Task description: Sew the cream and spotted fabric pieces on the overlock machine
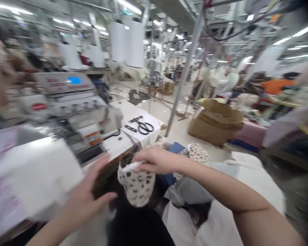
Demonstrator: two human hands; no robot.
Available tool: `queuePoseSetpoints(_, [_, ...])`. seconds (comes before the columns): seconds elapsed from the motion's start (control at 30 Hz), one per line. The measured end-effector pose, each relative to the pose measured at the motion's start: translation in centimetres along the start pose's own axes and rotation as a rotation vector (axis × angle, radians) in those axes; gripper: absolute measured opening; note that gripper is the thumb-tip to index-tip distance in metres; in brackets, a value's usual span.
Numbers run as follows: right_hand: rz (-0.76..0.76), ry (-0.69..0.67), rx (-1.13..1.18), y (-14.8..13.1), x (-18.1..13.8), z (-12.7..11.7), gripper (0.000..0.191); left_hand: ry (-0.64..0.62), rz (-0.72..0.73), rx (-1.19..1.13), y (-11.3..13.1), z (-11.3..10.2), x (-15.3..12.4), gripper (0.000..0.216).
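The spotted cream knit fabric [136,186] hangs in a limp fold just off the edge of the bench [113,147]. It looks light, soft and quick to slump (the rolled hem along its top seems the surest place to hold). The right hand [156,160] pinches that hem between thumb and fingers, while the left hand [85,201] is spread open beside the cloth, blurred and apparently not touching it. A second spotted piece [197,153] lies beyond, next to a blue cloth [176,148]. On the white bench sit an overlock sewing machine [66,111] and black scissors [143,127], and across the bright factory floor stand a brown sack [215,124] and a co-worker in an orange top [277,87]
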State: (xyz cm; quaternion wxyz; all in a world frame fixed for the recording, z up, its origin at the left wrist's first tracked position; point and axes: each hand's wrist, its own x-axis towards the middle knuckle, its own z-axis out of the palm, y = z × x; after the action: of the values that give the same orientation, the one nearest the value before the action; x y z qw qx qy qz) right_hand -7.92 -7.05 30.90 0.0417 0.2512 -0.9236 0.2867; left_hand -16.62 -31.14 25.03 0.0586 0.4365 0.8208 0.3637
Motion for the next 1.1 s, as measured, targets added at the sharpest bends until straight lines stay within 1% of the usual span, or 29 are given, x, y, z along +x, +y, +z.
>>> queuePoseSetpoints(0.03, [-0.031, -0.030, 0.038, -0.7, 1.1, 0.5, 0.015, -0.073, -0.042, -0.079, -0.2, 0.0, -0.3, 0.065])
queuePoseSetpoints(0.1, [-0.022, -0.044, 0.116, -1.3, 2.6, 0.8, 0.014, -0.232, -0.100, -0.293, -0.6, -0.1, -0.9, 0.049])
queuePoseSetpoints(0.13, [0.008, -0.044, 0.153, -1.4, 3.0, 0.8, 0.014, -0.281, -0.112, -0.386, -0.8, -0.2, -1.3, 0.039])
queuePoseSetpoints(0.17, [0.042, -0.047, 0.187, -1.4, 3.4, 0.6, 0.013, -0.298, -0.112, -0.443, -1.0, -0.4, -1.8, 0.031])
queuePoseSetpoints(0.2, [0.076, -0.055, 0.208, -1.5, 3.6, 0.4, 0.012, -0.285, -0.106, -0.466, -1.2, -0.7, -2.3, 0.025])
queuePoseSetpoints(0.27, [0.124, -0.081, 0.185, -1.8, 3.8, 0.4, 0.008, -0.186, -0.114, -0.404, -1.6, -1.7, -3.6, 0.019])
queuePoseSetpoints(0.3, [0.125, -0.086, 0.135, -2.1, 3.8, 0.6, 0.007, -0.104, -0.117, -0.323, -1.8, -2.3, -4.3, 0.018])
queuePoseSetpoints(0.33, [0.107, -0.076, 0.066, -2.4, 3.8, 1.0, 0.011, 0.000, -0.101, -0.215, -1.9, -2.9, -5.0, 0.016])
queuePoseSetpoints(0.37, [0.074, -0.043, -0.014, -2.7, 3.8, 1.7, 0.016, 0.122, -0.052, -0.092, -2.1, -3.5, -5.5, 0.013])
queuePoseSetpoints(0.4, [0.030, 0.016, -0.096, -2.9, 3.9, 2.5, 0.022, 0.252, 0.031, 0.033, -2.4, -4.0, -6.1, 0.009])
queuePoseSetpoints(0.43, [-0.022, 0.106, -0.173, -3.1, 3.9, 3.6, 0.026, 0.376, 0.139, 0.143, -2.6, -4.4, -6.5, 0.008])
queuePoseSetpoints(0.47, [-0.081, 0.224, -0.241, -3.0, 4.0, 4.7, 0.029, 0.482, 0.255, 0.235, -2.8, -4.6, -7.0, 0.012])
queuePoseSetpoints(0.53, [-0.191, 0.486, -0.339, -2.5, 4.3, 7.1, 0.032, 0.614, 0.445, 0.362, -3.4, -4.5, -7.7, 0.020])
queuePoseSetpoints(0.6, [-0.247, 0.723, -0.375, -1.6, 4.6, 9.2, 0.031, 0.654, 0.537, 0.437, -3.9, -3.8, -8.5, 0.022])
queuePoseSetpoints(0.63, [-0.247, 0.810, -0.367, -1.2, 4.8, 10.0, 0.030, 0.652, 0.556, 0.461, -4.0, -3.4, -8.9, 0.022])
queuePoseSetpoints(0.67, [-0.229, 0.874, -0.335, -0.7, 4.9, 10.6, 0.029, 0.645, 0.564, 0.476, -4.2, -3.0, -9.2, 0.022])
queuePoseSetpoints(0.73, [-0.175, 0.959, -0.242, -0.3, 5.2, 11.5, 0.027, 0.630, 0.571, 0.464, -4.4, -2.2, -9.8, 0.023])
queuePoseSetpoints(0.8, [-0.136, 0.995, -0.154, -0.3, 5.4, 12.0, 0.026, 0.649, 0.536, 0.396, -4.5, -1.4, -10.1, 0.024])
queuePoseSetpoints(0.83, [-0.121, 1.004, -0.122, -0.4, 5.5, 12.2, 0.025, 0.680, 0.477, 0.350, -4.5, -0.9, -10.2, 0.023])
queuePoseSetpoints(0.9, [-0.090, 1.007, -0.085, -0.8, 5.5, 12.5, 0.024, 0.727, 0.280, 0.239, -4.8, 0.6, -10.3, 0.027])
queuePoseSetpoints(0.93, [-0.072, 1.010, -0.063, -0.9, 5.5, 12.6, 0.023, 0.717, 0.159, 0.183, -5.0, 1.6, -10.2, 0.034])
queuePoseSetpoints(1.0, [-0.037, 1.019, -0.026, -1.3, 5.5, 12.9, 0.021, 0.619, -0.037, 0.065, -5.4, 4.1, -10.0, 0.052])
queuePoseSetpoints(1.07, [0.017, 1.024, 0.049, -1.5, 5.4, 13.3, 0.017, 0.493, -0.144, -0.063, -5.9, 6.8, -9.6, 0.062])
queuePoseSetpoints(1.1, [0.062, 1.032, 0.150, -1.6, 5.4, 13.5, 0.015, 0.452, -0.173, -0.120, -6.0, 8.0, -9.4, 0.064])
